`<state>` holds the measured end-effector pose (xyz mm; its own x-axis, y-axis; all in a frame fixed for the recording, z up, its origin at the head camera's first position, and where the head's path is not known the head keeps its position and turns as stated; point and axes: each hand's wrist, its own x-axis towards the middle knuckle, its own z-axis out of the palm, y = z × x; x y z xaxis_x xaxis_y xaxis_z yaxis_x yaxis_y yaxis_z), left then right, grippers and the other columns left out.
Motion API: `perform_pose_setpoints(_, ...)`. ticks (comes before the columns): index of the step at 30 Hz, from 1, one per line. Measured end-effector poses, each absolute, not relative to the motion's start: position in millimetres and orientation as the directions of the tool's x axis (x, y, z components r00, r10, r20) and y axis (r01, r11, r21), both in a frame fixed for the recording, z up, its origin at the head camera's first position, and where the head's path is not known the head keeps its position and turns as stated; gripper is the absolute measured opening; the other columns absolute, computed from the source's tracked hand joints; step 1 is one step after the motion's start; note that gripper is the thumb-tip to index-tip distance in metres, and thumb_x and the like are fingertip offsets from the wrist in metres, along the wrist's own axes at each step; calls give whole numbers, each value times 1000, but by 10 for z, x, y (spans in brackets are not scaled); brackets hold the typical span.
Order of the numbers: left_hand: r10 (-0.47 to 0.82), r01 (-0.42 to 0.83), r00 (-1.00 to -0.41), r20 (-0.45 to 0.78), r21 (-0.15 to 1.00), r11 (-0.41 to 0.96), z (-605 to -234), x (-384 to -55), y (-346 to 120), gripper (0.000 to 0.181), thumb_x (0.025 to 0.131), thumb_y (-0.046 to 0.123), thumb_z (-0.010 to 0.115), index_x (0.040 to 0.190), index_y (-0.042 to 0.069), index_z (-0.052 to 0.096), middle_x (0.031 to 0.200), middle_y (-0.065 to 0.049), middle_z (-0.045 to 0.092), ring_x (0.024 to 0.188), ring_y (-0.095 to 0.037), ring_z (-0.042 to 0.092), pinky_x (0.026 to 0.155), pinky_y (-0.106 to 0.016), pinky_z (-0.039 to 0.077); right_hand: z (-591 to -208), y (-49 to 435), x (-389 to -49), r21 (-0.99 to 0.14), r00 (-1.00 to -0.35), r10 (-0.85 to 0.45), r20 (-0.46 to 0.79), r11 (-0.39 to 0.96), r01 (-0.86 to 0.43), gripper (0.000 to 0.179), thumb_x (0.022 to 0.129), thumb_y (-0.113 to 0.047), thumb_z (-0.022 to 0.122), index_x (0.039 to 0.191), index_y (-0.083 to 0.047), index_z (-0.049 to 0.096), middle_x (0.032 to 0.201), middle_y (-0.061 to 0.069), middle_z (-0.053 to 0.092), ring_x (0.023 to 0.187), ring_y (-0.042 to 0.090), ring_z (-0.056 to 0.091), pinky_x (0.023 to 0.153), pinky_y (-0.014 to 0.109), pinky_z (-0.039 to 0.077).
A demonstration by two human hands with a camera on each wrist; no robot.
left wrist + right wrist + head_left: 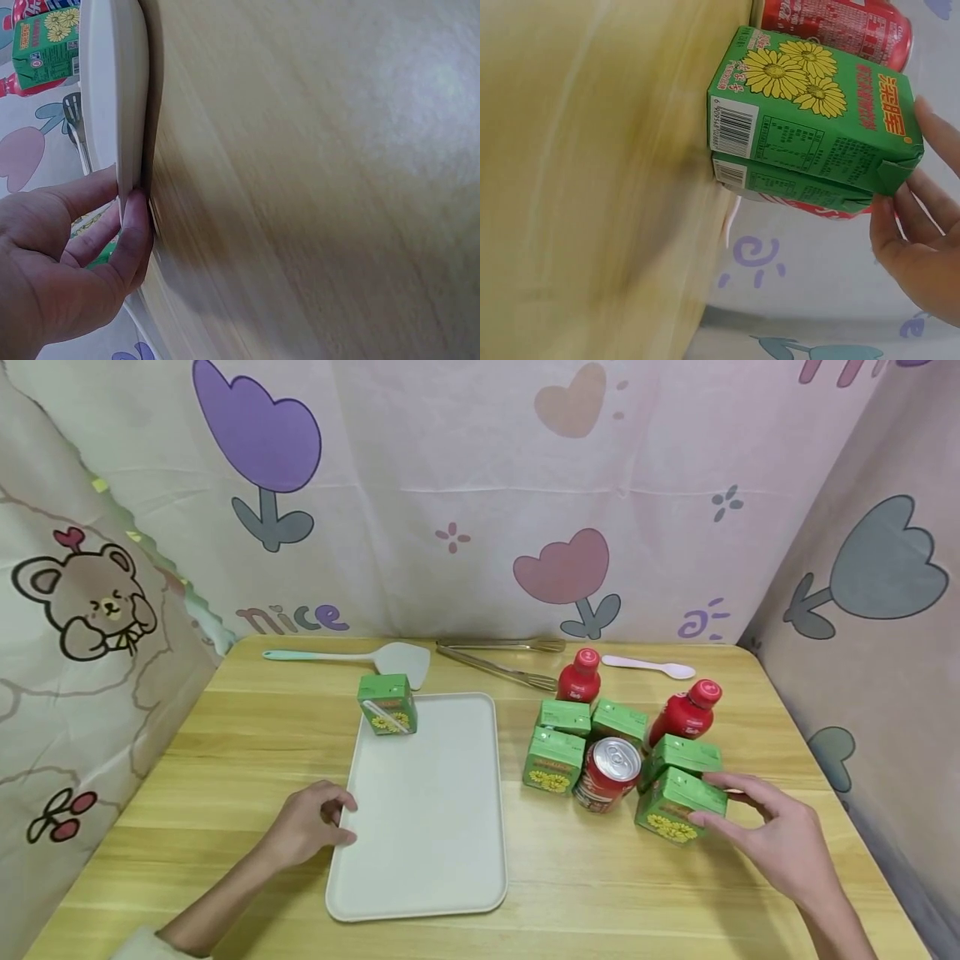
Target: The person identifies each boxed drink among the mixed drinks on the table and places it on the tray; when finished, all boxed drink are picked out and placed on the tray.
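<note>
Green carton (666, 820) with yellow flowers on its face stands upright at the front right of the drinks cluster, just in front of another green box (684, 750). Your right-hand grip (783, 843) is narrowed to the carton's width, pinching it near the top between thumb and fingers. Whether its base has left the table (600, 893) you cannot tell.

Beside the pair stands a red can (609, 772); left of and behind the can are three more boxes (553, 762), with two red bottles (686, 715) at the back. Left of the cluster lies a pale tray (427, 810), its left edge pinched by your left-hand grip (307, 827). One strawed box (388, 703) stands at its far left corner. Behind lie a spatula (405, 660), tongs (495, 667) and a spoon (675, 671).

You appear to be at the picking-up step of moving cartons onto the tray. The next move would likely call for a straight lift clear of the box behind, then a carry left over the can, with the tray held steady.
</note>
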<state>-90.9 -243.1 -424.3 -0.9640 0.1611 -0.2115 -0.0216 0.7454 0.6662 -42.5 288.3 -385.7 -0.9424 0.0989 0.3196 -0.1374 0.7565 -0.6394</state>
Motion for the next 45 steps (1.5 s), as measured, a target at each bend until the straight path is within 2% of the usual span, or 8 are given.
perform_pose_setpoints(5,161,-23,-964,-213,668,744,-4242,-912,-2429,31,67,2,80,93,5,64,85,-5,54,75,-14,49,57,-20,43,-3880,2889,-418,-643,-946,107,307,756,-123,49,61,-19,89,106,-15,71,100,-38,53,94,-27,44,78,-4,36)
perform_pose_setpoints(12,156,-26,-965,-212,666,745,-4235,-906,-2432,31,67,1,80,93,5,64,85,-5,55,75,-14,49,57,-20,43,-3897,2870,-404,-580,-942,90,323,805,-122,51,59,-21,90,106,-15,71,105,14,70,93,-32,37,73,-5,36)
perform_pose_setpoints(15,159,-23,-964,-211,667,744,-4237,-905,-2433,31,67,2,80,93,5,64,85,-5,55,75,-14,49,57,-20,43,-3921,2856,-396,-595,-939,94,329,793,-129,52,59,-18,89,107,-14,70,104,18,70,92,-32,39,74,-5,37)
perform_pose_setpoints(19,164,-20,-964,-209,671,741,-4238,-909,-2436,31,67,2,80,93,6,64,85,-5,55,75,-14,49,57,-20,43,-3954,2842,-399,-609,-930,98,354,779,-149,53,59,-15,89,108,-13,70,104,-7,70,92,-30,43,75,-4,39)
perform_pose_setpoints(24,166,-18,-964,-208,673,739,-4242,-903,-2440,31,67,2,80,93,6,64,85,-5,54,75,-14,49,57,-20,43,-3975,2832,-406,-596,-914,82,398,781,-189,50,58,-12,90,104,-15,72,101,-37,53,91,-28,46,77,-4,38)
perform_pose_setpoints(37,169,-10,-965,-200,672,740,-4238,-907,-2443,31,67,1,80,93,5,64,84,-5,53,74,-14,49,56,-20,43,-3934,2786,-337,-633,-919,112,378,756,-168,49,59,-7,88,105,-13,71,103,-36,55,95,-27,47,80,-4,38)
perform_pose_setpoints(42,168,-14,-964,-207,670,742,-4238,-907,-2441,31,67,2,80,93,6,64,84,-5,53,74,-14,49,56,-20,42,-3886,2772,-281,-611,-930,94,356,776,-155,48,61,-10,88,105,-13,71,104,-6,70,97,-27,45,80,-5,37)
perform_pose_setpoints(45,166,-17,-964,-209,668,744,-4245,-900,-2442,31,67,2,81,92,6,64,83,-5,53,74,-14,48,56,-20,42,-3864,2753,-249,-596,-935,80,346,789,-153,48,60,-12,88,105,-16,71,103,-11,68,96,-28,45,79,-5,37)
